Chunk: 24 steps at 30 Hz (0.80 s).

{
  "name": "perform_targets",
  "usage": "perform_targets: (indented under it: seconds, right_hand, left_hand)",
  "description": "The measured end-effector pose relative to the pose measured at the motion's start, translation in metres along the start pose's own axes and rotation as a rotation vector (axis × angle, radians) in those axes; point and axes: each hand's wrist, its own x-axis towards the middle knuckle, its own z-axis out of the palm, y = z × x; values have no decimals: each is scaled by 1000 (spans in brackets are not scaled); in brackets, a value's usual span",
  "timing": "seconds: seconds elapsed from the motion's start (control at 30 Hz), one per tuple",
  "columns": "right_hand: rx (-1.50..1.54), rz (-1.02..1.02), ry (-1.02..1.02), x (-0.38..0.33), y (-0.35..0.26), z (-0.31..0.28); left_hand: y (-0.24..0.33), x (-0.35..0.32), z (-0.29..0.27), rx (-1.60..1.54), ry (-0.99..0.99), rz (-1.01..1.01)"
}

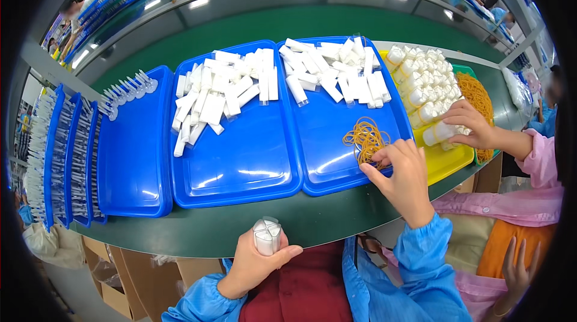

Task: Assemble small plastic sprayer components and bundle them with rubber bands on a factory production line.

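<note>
My left hand point(255, 262) is closed around a bundle of short white tubes point(267, 233) in clear wrapping, held upright at the table's near edge. My right hand point(404, 179) reaches into the right blue tray point(327, 169). Its thumb and fingertips close on the edge of a loose heap of tan rubber bands point(364, 137); the exact number of bands between them is hidden. Farther back in that tray lies a pile of white wrapped tubes point(336, 69). More such tubes point(222, 91) fill the back of the middle blue tray point(240, 172).
At left, a blue tray point(132, 160) holds clear plunger-like parts point(129, 94), beside upright trays point(72, 160) of similar parts. At right, a co-worker's hand point(472, 124) grips a bundle over a yellow tray point(451, 163) of banded bundles. Rubber bands point(475, 94) fill a green tray.
</note>
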Motion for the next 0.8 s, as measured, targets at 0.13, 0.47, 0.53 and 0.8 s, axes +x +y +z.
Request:
perform_targets:
  seconds: [0.13,0.47,0.53,0.8]
  right_hand:
    - [169,40,-52,7,16,7]
    - [607,238,140,27,-15,-11]
    - [681,113,41,22,-46,-4]
    - [1857,30,-197,9,-88,19]
  left_hand:
    - [10,3,9,11,117,167]
    - [11,28,-5,-69,321,553]
    - [28,49,2,58,351,737]
    - [39,53,10,-224,94,480]
